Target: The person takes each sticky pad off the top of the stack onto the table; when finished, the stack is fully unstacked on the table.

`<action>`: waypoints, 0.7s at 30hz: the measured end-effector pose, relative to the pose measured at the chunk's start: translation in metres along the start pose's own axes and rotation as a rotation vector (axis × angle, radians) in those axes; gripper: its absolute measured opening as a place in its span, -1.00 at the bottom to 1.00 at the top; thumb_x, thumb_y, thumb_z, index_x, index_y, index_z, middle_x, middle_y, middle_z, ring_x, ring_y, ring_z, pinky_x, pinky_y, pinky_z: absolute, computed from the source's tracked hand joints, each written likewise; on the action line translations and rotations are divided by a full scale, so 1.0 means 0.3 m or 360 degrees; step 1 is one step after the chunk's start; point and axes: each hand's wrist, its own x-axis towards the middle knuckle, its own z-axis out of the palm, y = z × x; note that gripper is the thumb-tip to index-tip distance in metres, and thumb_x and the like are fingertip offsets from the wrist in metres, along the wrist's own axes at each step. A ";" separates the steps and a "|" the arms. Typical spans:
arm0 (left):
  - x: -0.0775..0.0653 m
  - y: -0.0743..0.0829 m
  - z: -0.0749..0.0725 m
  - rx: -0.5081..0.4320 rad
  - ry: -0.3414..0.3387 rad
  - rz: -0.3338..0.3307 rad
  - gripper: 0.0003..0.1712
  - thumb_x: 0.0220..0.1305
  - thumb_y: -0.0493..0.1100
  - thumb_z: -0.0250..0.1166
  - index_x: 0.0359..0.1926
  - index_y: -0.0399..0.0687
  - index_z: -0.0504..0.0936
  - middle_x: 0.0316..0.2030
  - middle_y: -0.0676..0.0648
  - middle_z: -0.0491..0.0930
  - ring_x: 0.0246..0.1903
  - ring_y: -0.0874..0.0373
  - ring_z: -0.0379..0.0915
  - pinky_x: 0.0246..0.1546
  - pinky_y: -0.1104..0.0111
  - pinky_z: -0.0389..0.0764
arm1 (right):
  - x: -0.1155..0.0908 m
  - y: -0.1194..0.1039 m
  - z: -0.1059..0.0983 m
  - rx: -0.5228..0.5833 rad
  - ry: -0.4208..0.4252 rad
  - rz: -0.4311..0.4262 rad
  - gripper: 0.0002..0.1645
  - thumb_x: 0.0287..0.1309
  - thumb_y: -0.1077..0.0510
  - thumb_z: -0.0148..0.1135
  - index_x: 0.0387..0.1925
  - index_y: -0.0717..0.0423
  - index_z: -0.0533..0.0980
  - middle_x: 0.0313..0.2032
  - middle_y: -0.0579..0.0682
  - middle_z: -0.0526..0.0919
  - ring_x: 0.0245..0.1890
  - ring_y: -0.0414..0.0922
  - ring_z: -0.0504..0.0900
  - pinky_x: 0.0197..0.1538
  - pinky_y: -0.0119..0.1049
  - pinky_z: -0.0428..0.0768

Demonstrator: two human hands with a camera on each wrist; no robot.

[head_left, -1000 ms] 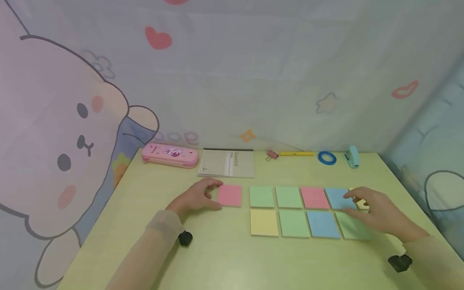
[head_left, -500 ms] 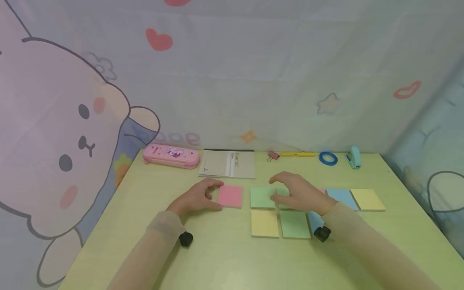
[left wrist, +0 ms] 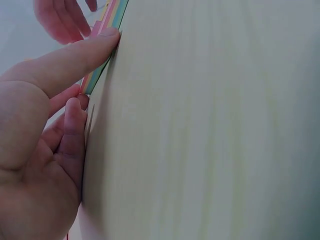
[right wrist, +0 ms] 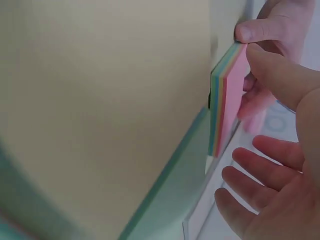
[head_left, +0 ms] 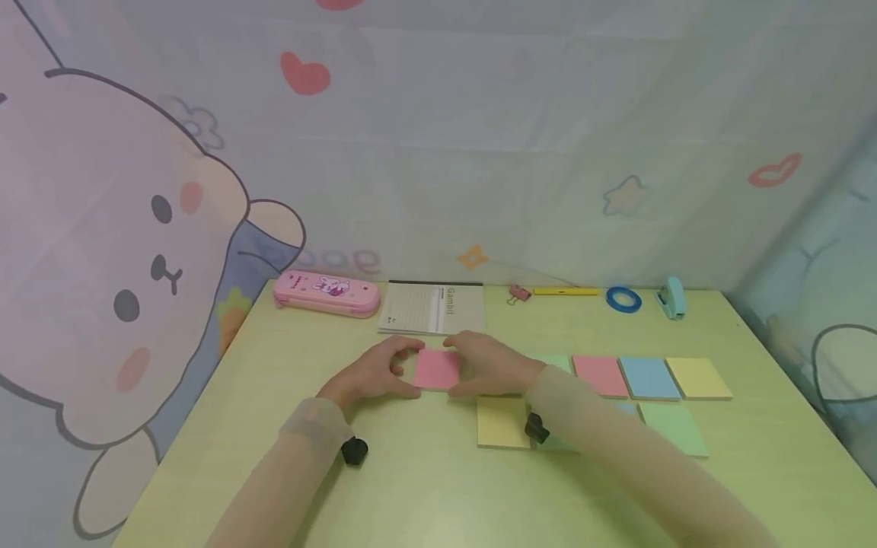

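Observation:
A stack of sticky note pads [head_left: 436, 370], pink on top, lies on the table in the head view. Pink, yellow, blue and green layers show along the stack's edge [right wrist: 220, 107] in the right wrist view. My left hand [head_left: 373, 369] holds the stack by its left side, thumb at the near corner and forefinger at the far one. My right hand [head_left: 489, 365] reaches around the right side. In the right wrist view its thumb is by a corner of the stack, and its other fingers [right wrist: 265, 170] stand spread apart from it.
Rows of pads stand to the right: yellow [head_left: 502, 423], pink [head_left: 600, 377], blue [head_left: 649, 378], another yellow pad [head_left: 699, 378] and green [head_left: 674, 428]. Behind lie a pencil case [head_left: 327, 294], notebook [head_left: 431, 308], binder clip [head_left: 519, 293], yellow pen [head_left: 566, 291], blue tape [head_left: 623, 300] and stapler [head_left: 673, 298].
My right hand has moved left from the blue and yellow pads at the right, over the green ones, to the pink-topped stack. The left hand has stayed at the stack.

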 end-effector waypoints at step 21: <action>-0.007 0.006 -0.008 -0.0038 -0.0029 0.0010 0.05 0.04 -0.19 0.68 0.53 -0.04 0.36 0.46 -0.09 0.42 0.32 -0.10 0.35 0.34 0.03 0.49 | 0.067 -0.017 0.032 -0.0151 0.0056 0.0092 -0.03 0.02 -0.14 0.58 0.38 0.22 0.45 0.08 0.01 0.62 -0.06 -0.12 0.50 0.00 -0.26 0.57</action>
